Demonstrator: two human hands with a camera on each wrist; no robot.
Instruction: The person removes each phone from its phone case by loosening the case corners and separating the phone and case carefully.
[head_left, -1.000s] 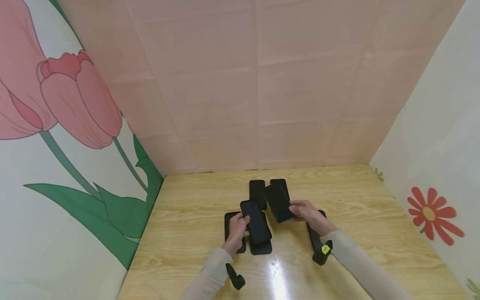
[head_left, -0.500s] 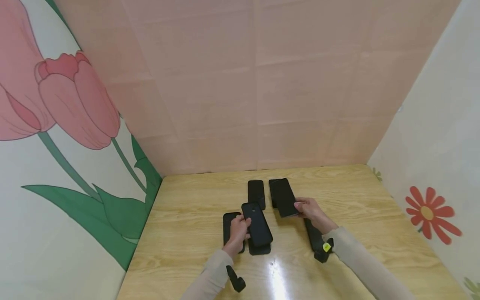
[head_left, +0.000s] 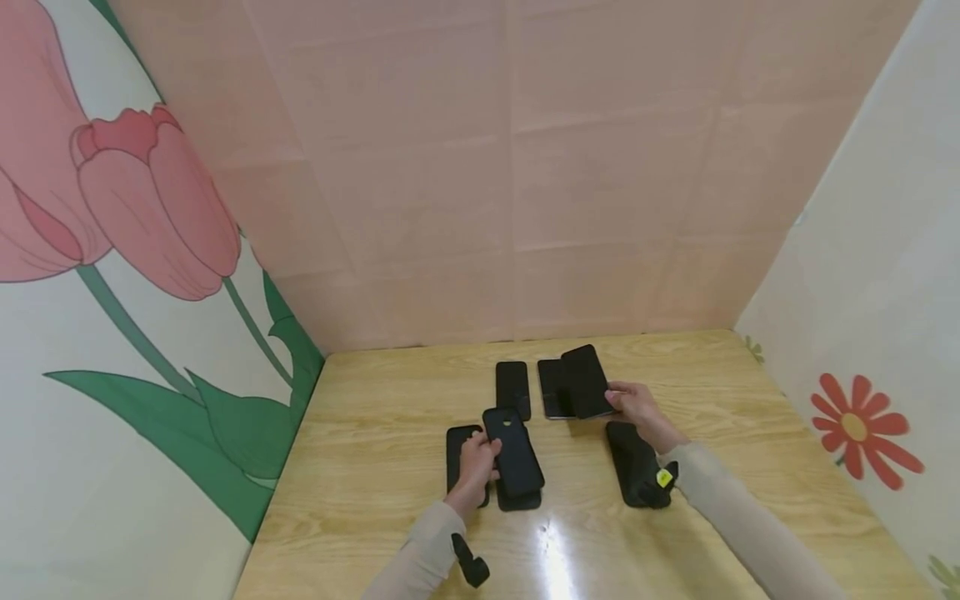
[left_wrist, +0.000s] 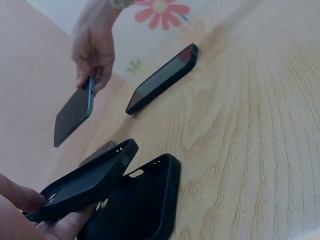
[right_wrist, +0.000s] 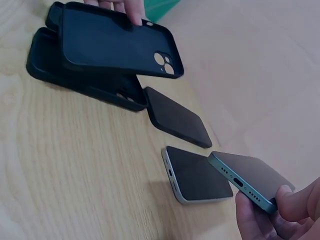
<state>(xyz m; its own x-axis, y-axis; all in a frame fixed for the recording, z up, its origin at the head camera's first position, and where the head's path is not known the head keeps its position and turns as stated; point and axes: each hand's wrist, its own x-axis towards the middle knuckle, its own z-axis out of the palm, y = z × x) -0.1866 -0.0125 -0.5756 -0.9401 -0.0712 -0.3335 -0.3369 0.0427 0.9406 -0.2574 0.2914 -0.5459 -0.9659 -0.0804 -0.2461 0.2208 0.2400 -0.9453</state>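
In the head view my left hand grips a black phone case by its left edge, thumb on top. The right wrist view shows that case's hollow inside and camera cutout. Beneath it another black case lies on the table. My right hand pinches a phone with a dark face and teal-green edge, raised above the table. Just left of it and partly behind it lies a phone with a pale silver edge.
A dark phone lies at the back centre of the wooden table. One more black item lies partly under my left hand. A black-edged phone lies below my right wrist. A pink sheet stands behind.
My right hand has carried the teal-edged phone right and away from me, uncovering more of the phones at the back. My left hand keeps hold of the case, nearly in place.
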